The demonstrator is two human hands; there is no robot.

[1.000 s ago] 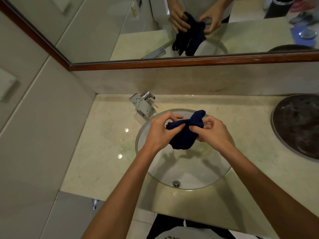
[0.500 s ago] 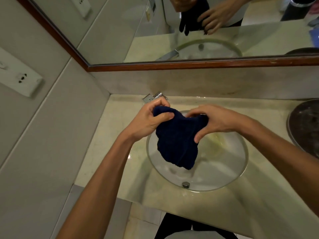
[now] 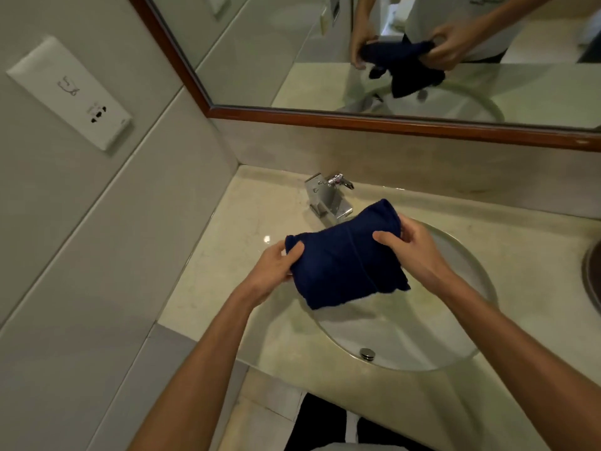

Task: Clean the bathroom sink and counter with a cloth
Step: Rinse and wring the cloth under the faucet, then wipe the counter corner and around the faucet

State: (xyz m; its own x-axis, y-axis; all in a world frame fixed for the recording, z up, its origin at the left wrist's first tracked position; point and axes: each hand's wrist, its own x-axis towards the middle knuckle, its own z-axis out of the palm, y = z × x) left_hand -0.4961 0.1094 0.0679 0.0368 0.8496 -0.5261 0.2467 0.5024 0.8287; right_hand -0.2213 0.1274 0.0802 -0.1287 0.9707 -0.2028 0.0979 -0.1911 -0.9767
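A dark blue cloth (image 3: 344, 255) is stretched out between both hands above the left rim of the round glass sink (image 3: 455, 320). My left hand (image 3: 276, 265) grips its left end, thumb on top. Its right end is gripped by my right hand (image 3: 413, 249), with the thumb over the top and the fingers behind. The cloth's lower edge hangs toward the basin. The beige marble counter (image 3: 234, 255) surrounds the sink.
A chrome faucet (image 3: 328, 196) stands at the back left of the sink. The drain (image 3: 367, 353) is near the front of the basin. A wood-framed mirror (image 3: 390, 118) runs above the backsplash. A wall socket plate (image 3: 71, 92) is on the left wall. A dark round tray (image 3: 593, 275) lies at the right edge.
The bunched cloth has been opened out and spread flat between both hands. The hands moved apart and slightly left of the basin; the camera view shifted left.
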